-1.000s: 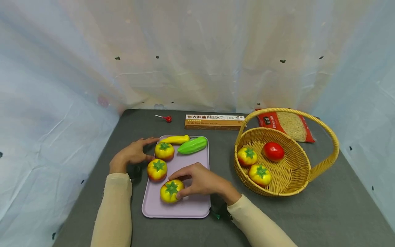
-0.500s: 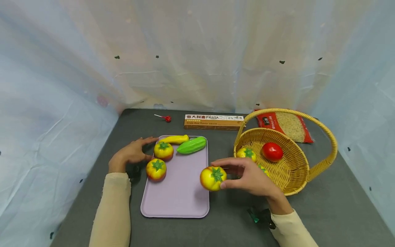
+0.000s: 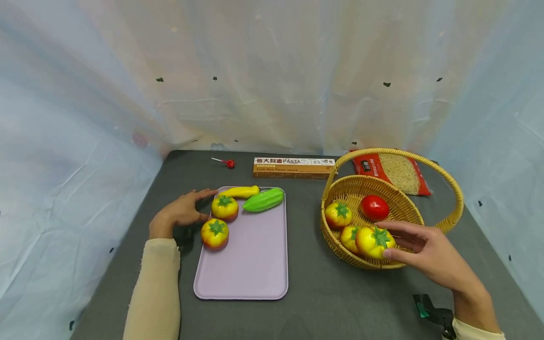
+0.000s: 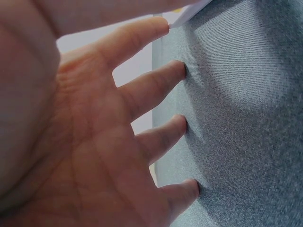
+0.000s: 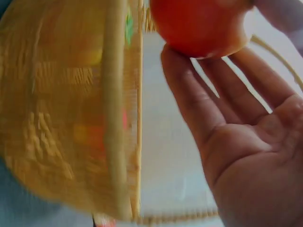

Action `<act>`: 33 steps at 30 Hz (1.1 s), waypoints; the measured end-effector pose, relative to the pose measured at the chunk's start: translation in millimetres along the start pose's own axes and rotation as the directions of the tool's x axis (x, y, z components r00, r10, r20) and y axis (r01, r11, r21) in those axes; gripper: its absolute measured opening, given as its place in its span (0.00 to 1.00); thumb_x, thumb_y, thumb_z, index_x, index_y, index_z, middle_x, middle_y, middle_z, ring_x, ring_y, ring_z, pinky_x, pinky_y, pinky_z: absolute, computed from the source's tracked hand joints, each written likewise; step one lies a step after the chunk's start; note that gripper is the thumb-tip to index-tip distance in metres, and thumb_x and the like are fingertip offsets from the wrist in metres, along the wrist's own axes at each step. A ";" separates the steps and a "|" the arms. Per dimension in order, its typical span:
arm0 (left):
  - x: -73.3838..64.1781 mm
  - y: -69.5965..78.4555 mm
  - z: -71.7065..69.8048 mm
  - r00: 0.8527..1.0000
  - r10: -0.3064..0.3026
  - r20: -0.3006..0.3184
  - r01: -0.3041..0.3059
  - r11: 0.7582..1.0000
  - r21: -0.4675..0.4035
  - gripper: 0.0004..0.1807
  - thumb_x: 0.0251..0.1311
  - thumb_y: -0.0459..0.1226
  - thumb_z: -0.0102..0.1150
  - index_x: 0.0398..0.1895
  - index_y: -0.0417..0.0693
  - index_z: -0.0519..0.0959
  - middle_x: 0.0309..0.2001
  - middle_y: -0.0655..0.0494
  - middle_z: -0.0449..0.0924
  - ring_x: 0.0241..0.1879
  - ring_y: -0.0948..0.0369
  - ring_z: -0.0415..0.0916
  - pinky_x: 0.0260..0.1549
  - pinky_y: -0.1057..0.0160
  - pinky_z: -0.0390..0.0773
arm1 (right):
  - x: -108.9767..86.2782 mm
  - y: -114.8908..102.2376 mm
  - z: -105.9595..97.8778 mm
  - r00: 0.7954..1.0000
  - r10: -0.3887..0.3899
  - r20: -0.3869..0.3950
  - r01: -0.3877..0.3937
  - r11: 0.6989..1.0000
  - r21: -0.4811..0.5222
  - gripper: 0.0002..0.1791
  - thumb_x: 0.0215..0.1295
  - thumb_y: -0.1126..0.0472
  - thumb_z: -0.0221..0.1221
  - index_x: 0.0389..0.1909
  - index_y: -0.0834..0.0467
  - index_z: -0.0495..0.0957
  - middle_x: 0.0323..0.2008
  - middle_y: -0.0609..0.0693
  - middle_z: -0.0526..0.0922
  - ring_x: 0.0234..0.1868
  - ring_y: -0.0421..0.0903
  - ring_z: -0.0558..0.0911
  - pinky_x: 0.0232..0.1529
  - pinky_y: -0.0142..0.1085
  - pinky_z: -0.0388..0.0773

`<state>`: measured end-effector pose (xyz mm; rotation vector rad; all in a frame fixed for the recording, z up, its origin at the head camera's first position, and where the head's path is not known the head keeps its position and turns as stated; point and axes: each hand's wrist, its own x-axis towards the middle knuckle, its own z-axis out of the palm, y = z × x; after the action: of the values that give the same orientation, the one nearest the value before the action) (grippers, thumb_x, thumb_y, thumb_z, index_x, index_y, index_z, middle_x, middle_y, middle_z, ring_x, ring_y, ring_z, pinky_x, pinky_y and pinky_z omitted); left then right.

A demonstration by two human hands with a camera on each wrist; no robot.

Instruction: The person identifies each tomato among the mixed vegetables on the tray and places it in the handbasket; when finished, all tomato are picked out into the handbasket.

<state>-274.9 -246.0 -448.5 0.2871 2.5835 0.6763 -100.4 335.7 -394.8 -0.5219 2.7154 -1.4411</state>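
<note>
Over the front of the wicker basket [image 3: 397, 222], my right hand [image 3: 433, 252] pinches a yellow-and-red tomato [image 3: 374, 243] between thumb and fingers. Its green star-shaped leaf top faces up, and its red underside shows in the right wrist view. The basket holds two similar tomatoes, one [image 3: 338, 215] at the left and one [image 3: 349, 238] partly hidden by the held one, plus a plain red fruit [image 3: 375, 208]. My left hand [image 3: 182, 210] spreads beside the lilac tray [image 3: 246, 278], fingertips on the grey cloth and at the tray's edge. Two more tomatoes lie on the tray's left side.
A yellow vegetable [image 3: 240, 191] and a green ridged one [image 3: 263, 200] lie at the tray's far end. Behind stand a lollipop [image 3: 229, 163], a pasta box [image 3: 294, 168] and a red-edged bag [image 3: 395, 172]. The basket's tall handle [image 3: 456, 198] arches above it.
My right hand has lifted the tomato from the front of the tray and carried it right, over the table, to above the basket. The left hand stays in place.
</note>
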 end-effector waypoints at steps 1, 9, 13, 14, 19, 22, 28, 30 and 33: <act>-0.1 0.3 -0.1 1.000 -0.002 0.001 0.002 1.000 0.000 0.47 0.69 0.43 0.72 0.88 0.61 0.61 0.88 0.37 0.50 0.86 0.26 0.40 0.74 0.14 0.49 | -3.7 1.2 -3.8 1.000 0.018 -0.008 -0.018 1.000 -0.021 0.29 0.70 0.70 0.72 0.70 0.55 0.82 0.64 0.36 0.87 0.60 0.30 0.87 0.55 0.24 0.85; -1.3 0.8 -1.2 1.000 -0.010 0.002 0.010 1.000 -0.006 0.47 0.69 0.44 0.72 0.88 0.61 0.61 0.89 0.37 0.49 0.86 0.26 0.40 0.74 0.14 0.49 | -11.1 12.7 -14.7 0.991 0.136 0.002 -0.133 0.977 -0.167 0.27 0.71 0.59 0.74 0.69 0.49 0.84 0.62 0.45 0.88 0.54 0.27 0.87 0.49 0.25 0.87; -0.7 -0.7 -0.3 1.000 -0.003 0.004 0.003 1.000 -0.007 0.47 0.70 0.44 0.72 0.88 0.61 0.61 0.89 0.39 0.49 0.86 0.27 0.39 0.74 0.14 0.48 | -5.8 11.8 -10.0 0.982 0.183 0.042 -0.174 0.973 -0.152 0.26 0.73 0.56 0.73 0.70 0.50 0.83 0.64 0.53 0.87 0.56 0.26 0.86 0.51 0.25 0.86; -0.4 -1.0 -0.1 1.000 0.000 0.004 0.000 1.000 -0.007 0.47 0.69 0.44 0.72 0.88 0.61 0.61 0.89 0.39 0.49 0.86 0.27 0.39 0.74 0.15 0.48 | -4.2 11.3 -7.7 0.982 0.182 0.049 -0.174 0.975 -0.136 0.26 0.73 0.56 0.72 0.70 0.50 0.83 0.64 0.54 0.87 0.56 0.27 0.86 0.51 0.25 0.86; 0.0 -0.8 0.5 1.000 0.005 -0.003 -0.005 1.000 -0.003 0.47 0.69 0.43 0.72 0.88 0.61 0.61 0.88 0.36 0.51 0.86 0.26 0.40 0.74 0.14 0.50 | 6.4 10.4 7.0 0.989 0.137 0.062 -0.131 0.988 -0.082 0.26 0.73 0.56 0.73 0.70 0.50 0.84 0.65 0.52 0.87 0.60 0.28 0.86 0.55 0.24 0.85; -0.9 -0.2 1.0 1.000 0.002 -0.004 -0.002 1.000 -0.005 0.47 0.69 0.44 0.72 0.88 0.61 0.61 0.88 0.36 0.50 0.86 0.26 0.40 0.73 0.14 0.50 | 13.3 10.1 14.8 0.991 0.120 0.059 -0.115 0.989 -0.089 0.25 0.72 0.55 0.73 0.68 0.48 0.84 0.65 0.51 0.88 0.59 0.29 0.86 0.56 0.25 0.85; -0.9 -0.1 1.5 1.000 -0.001 0.000 0.001 1.000 -0.014 0.47 0.70 0.44 0.72 0.89 0.61 0.61 0.88 0.36 0.50 0.86 0.26 0.39 0.73 0.14 0.50 | 19.4 7.5 19.9 0.991 0.128 0.042 -0.119 0.978 -0.173 0.25 0.70 0.50 0.75 0.66 0.47 0.86 0.65 0.53 0.88 0.58 0.31 0.87 0.56 0.27 0.85; -0.6 -0.5 1.1 1.000 0.003 0.002 -0.003 1.000 -0.014 0.47 0.70 0.44 0.72 0.89 0.61 0.61 0.88 0.36 0.50 0.86 0.26 0.39 0.74 0.14 0.49 | 19.0 6.3 19.4 0.991 0.131 0.027 -0.123 0.973 -0.194 0.26 0.69 0.50 0.76 0.66 0.48 0.86 0.64 0.51 0.88 0.59 0.32 0.86 0.57 0.25 0.83; -0.3 -1.5 0.2 1.000 0.006 0.001 -0.006 1.000 -0.013 0.47 0.70 0.44 0.72 0.89 0.61 0.61 0.89 0.37 0.49 0.86 0.26 0.39 0.74 0.14 0.49 | 19.2 4.0 18.4 0.993 0.121 -0.003 -0.119 0.973 -0.196 0.28 0.68 0.51 0.77 0.67 0.50 0.85 0.63 0.50 0.89 0.62 0.33 0.86 0.58 0.19 0.78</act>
<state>-274.7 -247.2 -449.3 0.2915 2.5774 0.6951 -116.4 317.2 -406.0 -0.3615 2.8434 -1.1480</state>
